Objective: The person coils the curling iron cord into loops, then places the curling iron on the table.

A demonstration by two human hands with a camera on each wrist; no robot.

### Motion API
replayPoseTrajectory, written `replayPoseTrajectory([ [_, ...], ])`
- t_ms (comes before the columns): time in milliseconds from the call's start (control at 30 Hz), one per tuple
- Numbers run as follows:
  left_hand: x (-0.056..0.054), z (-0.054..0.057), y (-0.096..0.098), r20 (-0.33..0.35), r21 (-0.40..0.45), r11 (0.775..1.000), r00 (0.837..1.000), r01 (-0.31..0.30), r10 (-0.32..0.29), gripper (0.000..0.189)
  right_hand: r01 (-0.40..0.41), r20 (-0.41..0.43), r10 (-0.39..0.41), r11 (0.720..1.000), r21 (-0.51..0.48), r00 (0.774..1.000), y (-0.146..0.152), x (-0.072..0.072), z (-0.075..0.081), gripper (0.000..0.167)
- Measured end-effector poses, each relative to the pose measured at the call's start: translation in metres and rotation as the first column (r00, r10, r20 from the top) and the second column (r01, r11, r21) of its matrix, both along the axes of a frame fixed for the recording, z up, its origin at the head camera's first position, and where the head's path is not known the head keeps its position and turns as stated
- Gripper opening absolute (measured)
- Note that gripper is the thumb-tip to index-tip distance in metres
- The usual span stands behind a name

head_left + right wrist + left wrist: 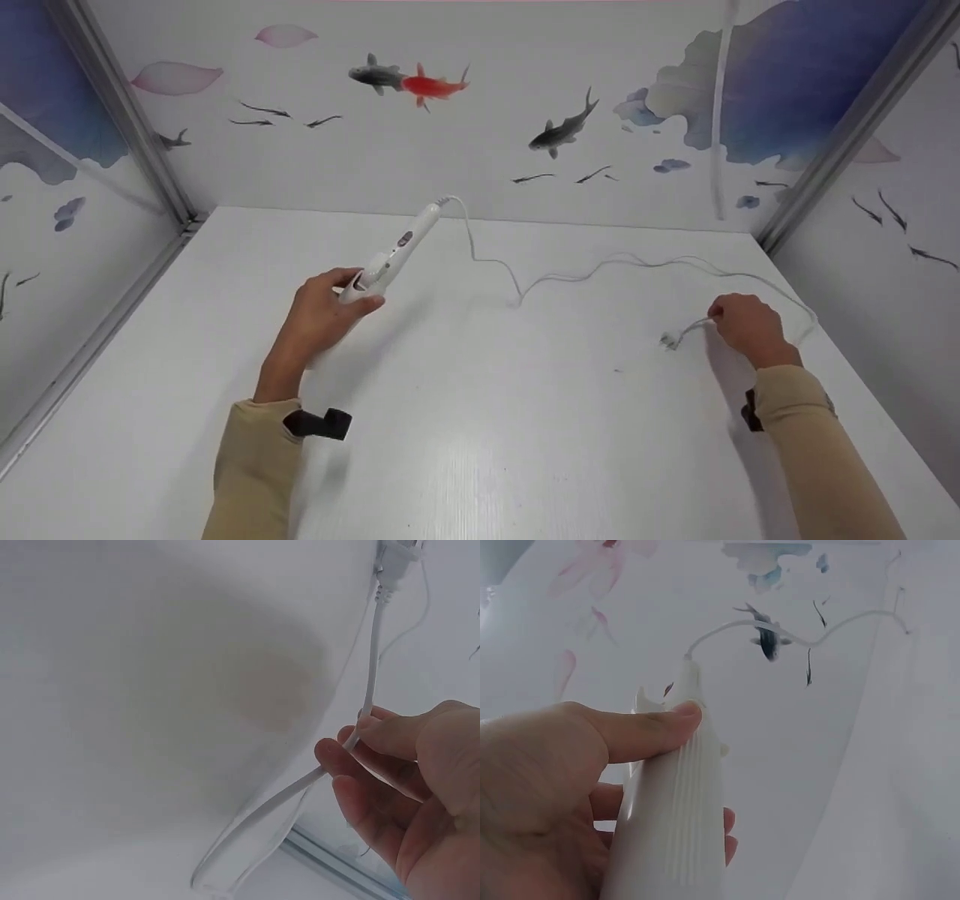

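Note:
My left hand [321,309] grips a white corded hair styling iron [405,244] near its lower end, thumb along one side and fingers round the other. The iron tilts up and away, with small buttons on its handle. In the left wrist view, the thumb presses the ribbed casing [686,795]. A thin white cord [497,261] leaves the iron's far end and runs in loose waves to the right. At the right, my right hand [750,324] pinches that cord a little below the plug [397,564], between thumb and fingertips. The plug hangs just left of the hand.
A white table [480,420] lies under both hands. Patterned panels with painted fish [562,133] stand at the back and sides, joined by metal corner posts [135,112]. A tiny dark speck [617,370] lies left of the right hand.

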State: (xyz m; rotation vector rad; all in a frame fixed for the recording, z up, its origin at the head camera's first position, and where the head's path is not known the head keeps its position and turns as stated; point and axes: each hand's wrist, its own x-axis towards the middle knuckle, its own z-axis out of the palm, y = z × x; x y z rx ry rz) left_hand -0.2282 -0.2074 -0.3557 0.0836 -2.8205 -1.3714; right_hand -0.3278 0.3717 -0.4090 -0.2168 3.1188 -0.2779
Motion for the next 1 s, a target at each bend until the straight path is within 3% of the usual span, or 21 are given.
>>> replayPoseTrajectory([
  [167, 0.009, 0.008, 0.005, -0.040, 0.024, 1.000, 0.999, 0.003, -0.002, 0.063, 0.012, 0.064, -0.012, 1.000, 0.002, 0.998, 0.006, -0.004, 0.000, 0.031],
  [400, 0.022, 0.016, 0.004, -0.021, 0.000, 1.000, 1.000, 0.019, -0.019, 0.060, -0.021, 0.206, 0.019, 1.000, 0.008, 0.978, 0.009, -0.005, -0.001, 0.045],
  [567, 0.021, 0.014, 0.009, -0.054, -0.020, 0.998, 0.997, 0.059, -0.060, 0.057, -0.075, 0.210, 0.074, 0.997, -0.007, 0.975, 0.002, -0.005, 0.004, 0.049],
  [767, 0.015, 0.014, 0.023, -0.064, -0.036, 0.993, 0.991, 0.115, -0.117, 0.063, -0.152, 0.155, 0.169, 0.981, -0.120, 0.973, -0.037, -0.001, 0.025, 0.052],
  [1000, 0.010, 0.017, 0.035, -0.065, -0.039, 0.993, 0.992, 0.110, -0.112, 0.054, -0.197, 0.139, 0.233, 0.952, -0.235, 0.962, -0.092, 0.023, 0.045, 0.050],
])
